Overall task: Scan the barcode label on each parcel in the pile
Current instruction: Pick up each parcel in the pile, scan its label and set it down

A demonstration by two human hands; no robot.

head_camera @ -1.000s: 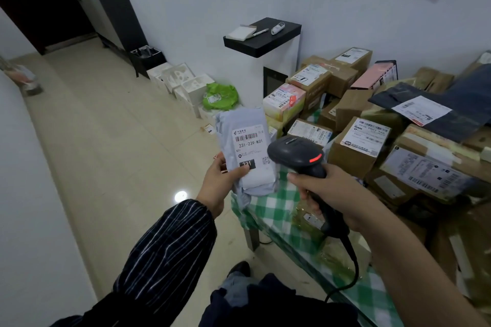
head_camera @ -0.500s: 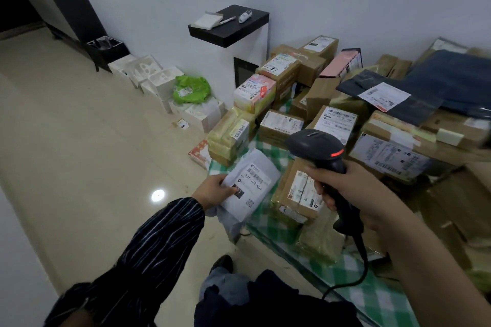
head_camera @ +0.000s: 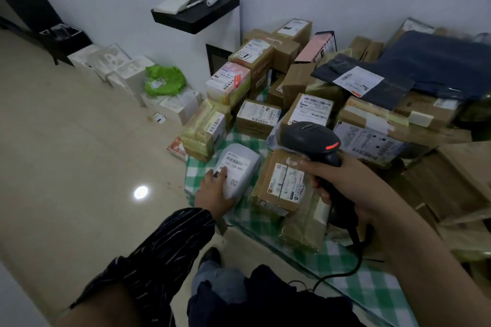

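**Head view: white mailer down at the tabletop corner, scanner poised**

Head view shows the left grip (head_camera: 215, 194) holding the near end of the white mailer parcel (head_camera: 243, 167), fingertips lying over the lower-left corner of its barcode label (head_camera: 233, 168); the mailer lies label-up on the green-checked tabletop (head_camera: 372, 284), close to the left edge and just beside a brown carton (head_camera: 281, 186). The right grip (head_camera: 345, 186) is closed round the handle of the barcode scanner (head_camera: 310, 141), red light showing, head held over the pile and aimed away from the mailer.

My read: this mailer is being parked. To do that well, seat it fully on the cloth, not overhanging the edge, since slick plastic would slide to the floor; keep it label-up and apart from the other boxes, so nothing gets counted twice. The carton's label looks like the easy next shot; tilt the scanner down squarely and keep the fingers off the bars.
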